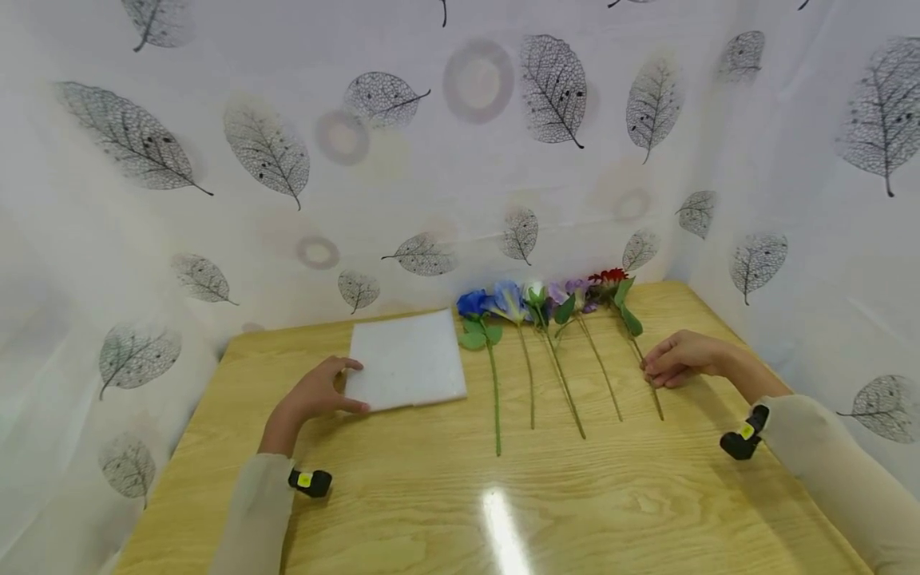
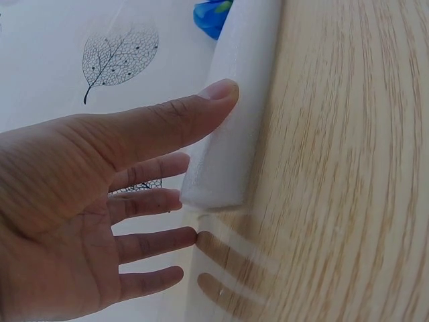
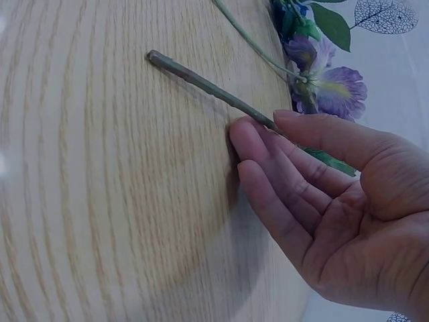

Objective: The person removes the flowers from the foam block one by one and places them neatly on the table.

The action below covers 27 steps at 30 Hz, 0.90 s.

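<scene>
A white foam block lies flat on the table at the left. My left hand is at its left end, fingers spread and nearly straight; in the left wrist view the thumb lies along the foam's side. At the right, my right hand pinches the stem of an artificial red flower between thumb and fingers. The lower end of that stem sticks out past the fingertips in the right wrist view, while its bloom is out of sight there.
Left of the red flower, other artificial flowers lie in a row: a purple flower, a white rose, a light blue flower and a dark blue rose. Their heads are near a leaf-printed curtain behind the wooden table.
</scene>
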Motion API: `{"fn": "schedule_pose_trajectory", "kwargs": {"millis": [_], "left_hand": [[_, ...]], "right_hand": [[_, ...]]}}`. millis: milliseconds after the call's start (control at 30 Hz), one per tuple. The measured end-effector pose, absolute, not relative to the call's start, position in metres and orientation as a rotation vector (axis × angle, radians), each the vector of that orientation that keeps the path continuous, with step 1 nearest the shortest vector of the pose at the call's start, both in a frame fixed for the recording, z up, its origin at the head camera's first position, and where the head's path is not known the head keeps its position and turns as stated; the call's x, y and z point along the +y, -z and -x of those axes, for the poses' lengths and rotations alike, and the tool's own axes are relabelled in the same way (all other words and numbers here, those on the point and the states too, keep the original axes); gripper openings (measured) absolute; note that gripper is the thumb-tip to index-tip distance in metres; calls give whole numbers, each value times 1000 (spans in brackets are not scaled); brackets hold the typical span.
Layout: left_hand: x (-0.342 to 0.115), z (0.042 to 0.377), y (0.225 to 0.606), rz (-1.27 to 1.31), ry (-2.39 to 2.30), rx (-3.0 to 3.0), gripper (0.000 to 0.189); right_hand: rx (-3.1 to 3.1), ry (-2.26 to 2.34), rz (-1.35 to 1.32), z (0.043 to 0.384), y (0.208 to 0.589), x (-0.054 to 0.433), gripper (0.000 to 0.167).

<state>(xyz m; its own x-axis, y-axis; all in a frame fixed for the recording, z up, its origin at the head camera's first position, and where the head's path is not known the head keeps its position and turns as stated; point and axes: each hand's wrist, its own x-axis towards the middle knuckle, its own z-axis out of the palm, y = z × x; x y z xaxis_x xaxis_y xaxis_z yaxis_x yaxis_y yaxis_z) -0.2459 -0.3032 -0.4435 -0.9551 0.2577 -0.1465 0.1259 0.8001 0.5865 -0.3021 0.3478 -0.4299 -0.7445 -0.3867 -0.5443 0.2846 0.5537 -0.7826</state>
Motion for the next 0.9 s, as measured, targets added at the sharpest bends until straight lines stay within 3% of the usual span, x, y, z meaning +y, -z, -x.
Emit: {"fn": "schedule_pose_trajectory", "kwargs": {"millis": [167,533,900], "left_hand": [[-306,245,444,-310,-860,2782,84],[-310,244,446,-318,-871,2778,84],[-305,258,420,-371,-720,2770,76]], "right_hand": [[2106,1198,72,303,427,344,44],[2243,1145,102,313,417,341,33],[2585,1127,491,333,366,272,39]]}}
